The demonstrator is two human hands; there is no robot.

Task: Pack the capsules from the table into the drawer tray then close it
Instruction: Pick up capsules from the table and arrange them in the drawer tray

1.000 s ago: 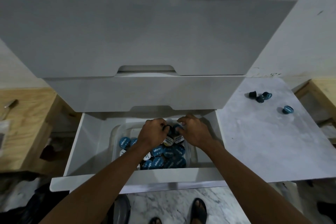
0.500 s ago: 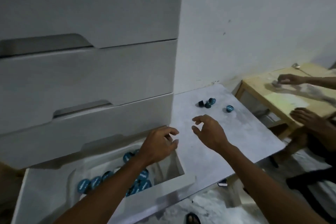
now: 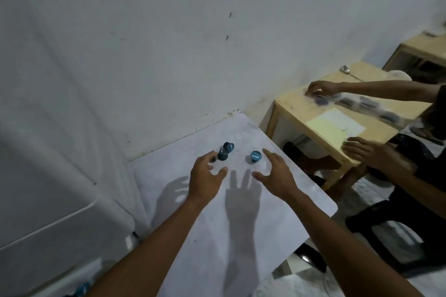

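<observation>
Both hands hover over the pale marbled desk (image 3: 241, 236), palms down, fingers spread apart and holding nothing. The left hand (image 3: 205, 176) reaches toward a small cluster of capsules just beyond its fingertips; the right hand (image 3: 275, 173) is beside it, thumb pointing inward, with one capsule just ahead of the gap between its thumb and forefinger.

I count four capsules on the desk. Three sit close together off the left hand's fingertips: a dark one (image 3: 213, 158) partly hidden right at the fingertips, a second capsule (image 3: 222, 155) standing just past it, and a third capsule (image 3: 228, 146) tipped on its side a little farther on, its blue lid facing right. The fourth capsule (image 3: 255, 157) lies alone, well apart from the cluster and close to the right hand's forefinger, blue lid up. That lid carries short white lettering, too blurred to read for certain.

Near the left forearm, low at the frame edge, a bit of blue (image 3: 82, 289) shows from the drawer, too little to count.

Beyond the right hand stands a wooden table (image 3: 313, 113) where another person's two hands (image 3: 369, 154) work over a clear plastic strip (image 3: 357, 102) of dark round pieces. A yellow sheet of paper (image 3: 335, 125) lies there.
</observation>
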